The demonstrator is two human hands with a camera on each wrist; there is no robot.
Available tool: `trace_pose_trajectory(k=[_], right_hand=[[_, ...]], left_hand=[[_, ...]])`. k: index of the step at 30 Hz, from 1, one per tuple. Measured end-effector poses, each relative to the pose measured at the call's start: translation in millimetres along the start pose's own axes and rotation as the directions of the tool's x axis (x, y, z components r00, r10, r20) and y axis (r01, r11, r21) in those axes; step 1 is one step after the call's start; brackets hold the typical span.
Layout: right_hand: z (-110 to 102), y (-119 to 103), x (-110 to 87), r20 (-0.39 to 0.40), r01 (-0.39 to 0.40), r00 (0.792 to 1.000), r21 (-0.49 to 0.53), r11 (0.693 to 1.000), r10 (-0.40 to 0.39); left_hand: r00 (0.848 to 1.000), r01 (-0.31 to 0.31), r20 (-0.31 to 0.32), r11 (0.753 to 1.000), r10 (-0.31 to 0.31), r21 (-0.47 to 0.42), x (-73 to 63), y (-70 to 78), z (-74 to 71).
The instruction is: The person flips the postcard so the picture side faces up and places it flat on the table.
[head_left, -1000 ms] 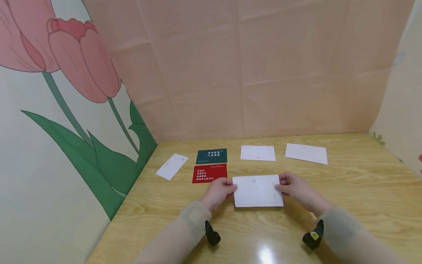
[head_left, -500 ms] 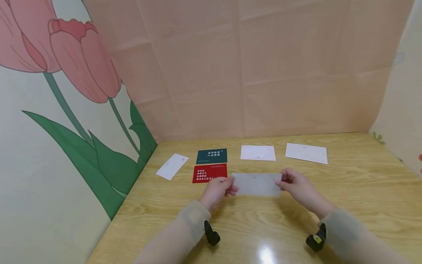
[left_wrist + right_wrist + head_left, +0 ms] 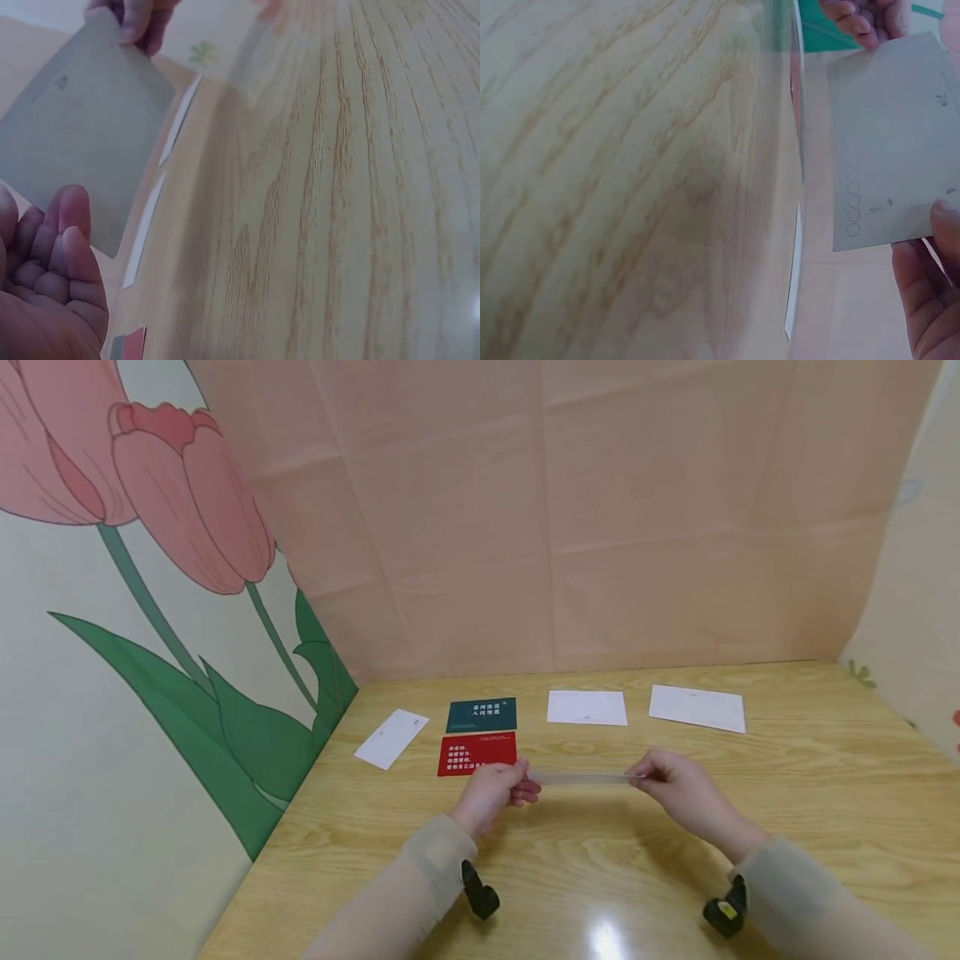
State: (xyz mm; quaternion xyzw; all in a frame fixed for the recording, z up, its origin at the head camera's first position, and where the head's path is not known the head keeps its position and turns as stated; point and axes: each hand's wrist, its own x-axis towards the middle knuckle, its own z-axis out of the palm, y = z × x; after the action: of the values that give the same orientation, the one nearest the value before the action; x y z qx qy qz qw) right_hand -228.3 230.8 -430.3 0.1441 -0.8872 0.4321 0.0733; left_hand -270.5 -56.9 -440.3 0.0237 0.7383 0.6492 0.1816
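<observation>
As L grip & R grip pinch opp. ends | card btwn

Looks like a small indoor corner made up as a recording booth; cannot be placed more closely as home, office or school. Shows a wood-grained bench closed in on three sides: at the back by a creased, plain pink sheet, at the left by a pale wall decorated with large pink tulips and green leaves, at the right by another pale wall with a little green sprig low down and red spots at the very edge of view. Suggests recording through the small black cameras worn at both sleeve cuffs. Catches a white glare on the bench's near part, as from indoor lighting.
</observation>
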Motion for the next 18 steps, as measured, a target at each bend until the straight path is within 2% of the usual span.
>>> trace_pose_trajectory(k=[9,18], right_hand=[[-0.2,-0.6,-2.6,-0.016,0.06,0.998,-0.03,0.998,-0.061],[-0.5,4.9,-1.4,-0.029,0.098,0.994,-0.109,0.989,-0.101]], left_hand=[[1.0,0.026,-0.001,0.999,-0.026,-0.046,-1.3,0.1,2.8],[0.995,0.082,-0.054,0.995,-0.084,-0.052,-0.6,-1.4,5.2]])
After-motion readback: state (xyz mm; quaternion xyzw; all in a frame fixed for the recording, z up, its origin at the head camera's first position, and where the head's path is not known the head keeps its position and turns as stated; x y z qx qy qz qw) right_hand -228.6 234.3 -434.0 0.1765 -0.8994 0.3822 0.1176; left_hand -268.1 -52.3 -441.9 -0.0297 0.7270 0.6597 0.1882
